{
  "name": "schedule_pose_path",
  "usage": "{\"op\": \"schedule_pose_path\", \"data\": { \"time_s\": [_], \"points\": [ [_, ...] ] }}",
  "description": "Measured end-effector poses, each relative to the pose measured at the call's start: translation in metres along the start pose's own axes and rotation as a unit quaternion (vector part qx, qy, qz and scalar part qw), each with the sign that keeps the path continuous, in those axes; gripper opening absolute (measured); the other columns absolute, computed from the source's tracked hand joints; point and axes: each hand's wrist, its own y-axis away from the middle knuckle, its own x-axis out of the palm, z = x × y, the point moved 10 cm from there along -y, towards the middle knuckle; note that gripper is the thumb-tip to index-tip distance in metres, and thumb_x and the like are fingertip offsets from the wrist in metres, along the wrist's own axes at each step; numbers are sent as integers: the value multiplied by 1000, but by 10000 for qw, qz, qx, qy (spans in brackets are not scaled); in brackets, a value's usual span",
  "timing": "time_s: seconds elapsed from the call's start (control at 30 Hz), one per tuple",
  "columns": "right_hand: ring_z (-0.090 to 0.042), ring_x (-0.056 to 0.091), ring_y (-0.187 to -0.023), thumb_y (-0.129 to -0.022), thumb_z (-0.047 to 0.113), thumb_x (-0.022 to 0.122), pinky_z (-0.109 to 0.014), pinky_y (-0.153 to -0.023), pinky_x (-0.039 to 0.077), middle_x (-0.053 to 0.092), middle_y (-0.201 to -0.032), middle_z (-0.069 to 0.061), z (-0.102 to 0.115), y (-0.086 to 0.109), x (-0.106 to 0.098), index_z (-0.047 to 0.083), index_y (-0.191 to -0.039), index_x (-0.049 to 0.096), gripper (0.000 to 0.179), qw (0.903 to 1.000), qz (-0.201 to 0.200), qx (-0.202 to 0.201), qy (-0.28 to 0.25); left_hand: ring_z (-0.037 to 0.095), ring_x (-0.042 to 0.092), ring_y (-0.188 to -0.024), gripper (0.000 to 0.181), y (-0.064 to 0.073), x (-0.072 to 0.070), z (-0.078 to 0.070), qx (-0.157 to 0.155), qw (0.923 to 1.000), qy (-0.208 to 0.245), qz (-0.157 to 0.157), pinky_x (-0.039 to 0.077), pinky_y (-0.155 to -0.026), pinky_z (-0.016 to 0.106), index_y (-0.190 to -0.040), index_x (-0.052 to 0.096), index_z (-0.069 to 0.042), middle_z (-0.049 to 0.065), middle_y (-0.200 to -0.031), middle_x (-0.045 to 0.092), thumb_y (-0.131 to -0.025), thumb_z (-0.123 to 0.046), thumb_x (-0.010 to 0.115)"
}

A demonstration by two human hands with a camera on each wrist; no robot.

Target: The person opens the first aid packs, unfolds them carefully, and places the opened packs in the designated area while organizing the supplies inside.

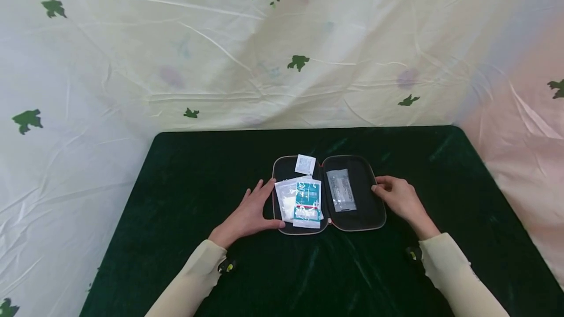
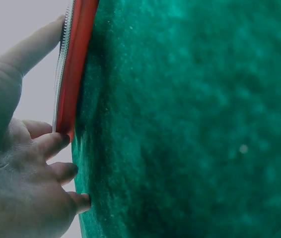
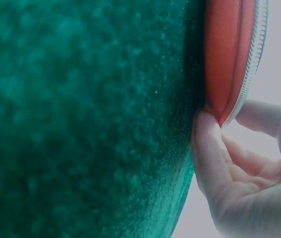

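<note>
A zippered case (image 1: 364, 216) lies unfolded on the table, black inside; its red outside (image 2: 76, 64) and metal zipper teeth show in the wrist views. In its left half are a small white packet (image 1: 305, 164), white packets (image 1: 285, 199) and a teal-and-white packet (image 1: 307, 204) on top of them. A silvery clear packet (image 1: 341, 190) lies in the right half. My left hand (image 1: 248, 216) spreads along the left edge, thumb and fingertips touching it. At the right edge, my right hand (image 1: 398, 199) pinches the rim between thumb and fingers (image 3: 210, 144).
Dark green velvety cloth (image 1: 211, 160) covers the table under the case. A pale curtain (image 1: 246, 62) with green bird and leaf prints hangs behind and along both sides. Cream sleeves (image 1: 449, 263) and dark wrist devices (image 1: 226, 265) are on both arms.
</note>
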Motion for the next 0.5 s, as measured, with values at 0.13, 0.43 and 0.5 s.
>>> {"op": "schedule_pose_path", "data": {
  "time_s": [0.13,0.43,0.5],
  "points": [
    [-33,65,-100,-107,31,58,-40,-76,54,67,-121,-25,-1,1,-3,-5,-141,56,50,9998,-172,-37,29,27,5,-160,113,-1,1,1,-13,10000,18,13,4,-126,57,-167,18,-19,2,-172,19,-83,-56,83],
    [-43,57,-122,-107,40,56,-63,-97,48,56,-139,-28,15,12,-11,-1,-145,55,56,9959,-874,-238,26,29,5,-159,113,0,2,1,21,9999,113,79,2,-126,57,-167,17,-19,2,-172,18,-83,-57,82],
    [-43,55,-123,-107,40,56,-65,-98,47,54,-141,-27,21,14,-11,0,-144,56,55,9942,-1029,-316,22,30,5,-159,113,0,2,2,33,9999,120,82,2,-126,58,-167,17,-19,3,-172,18,-83,-57,82]
  ]
}}
